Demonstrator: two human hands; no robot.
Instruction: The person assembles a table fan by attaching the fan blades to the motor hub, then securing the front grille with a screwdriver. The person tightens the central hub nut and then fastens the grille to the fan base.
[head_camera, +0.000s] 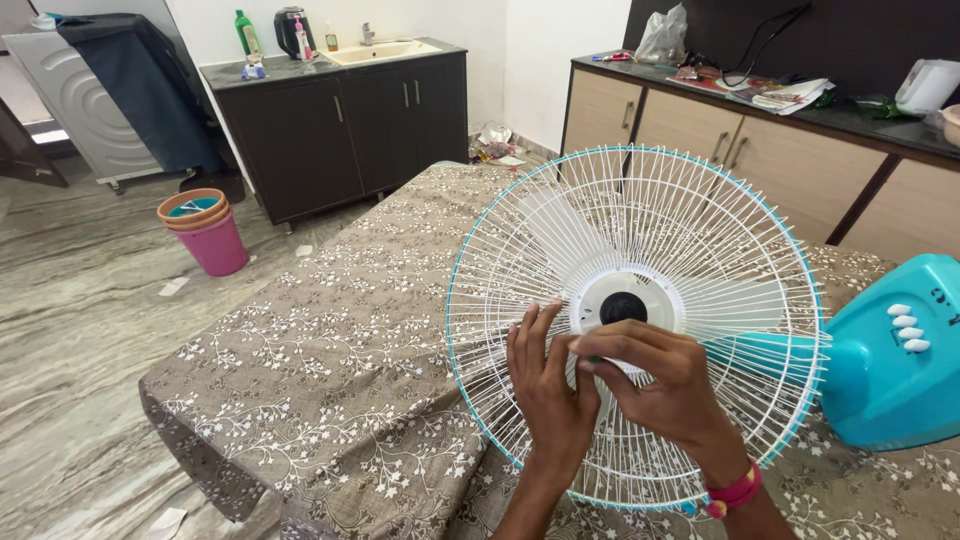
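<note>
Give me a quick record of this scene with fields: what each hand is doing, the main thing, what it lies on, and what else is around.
left hand: flat against the white wire fan guard, fingers spread
right hand: fingertips pinched at the guard just below the black hub; what they pinch is too small to tell
fan: white blades behind the guard, teal rim, teal base with white buttons to the right
surface: bed with brown floral cloth
nearby: pink bucket on the floor, dark sink cabinet
</note>
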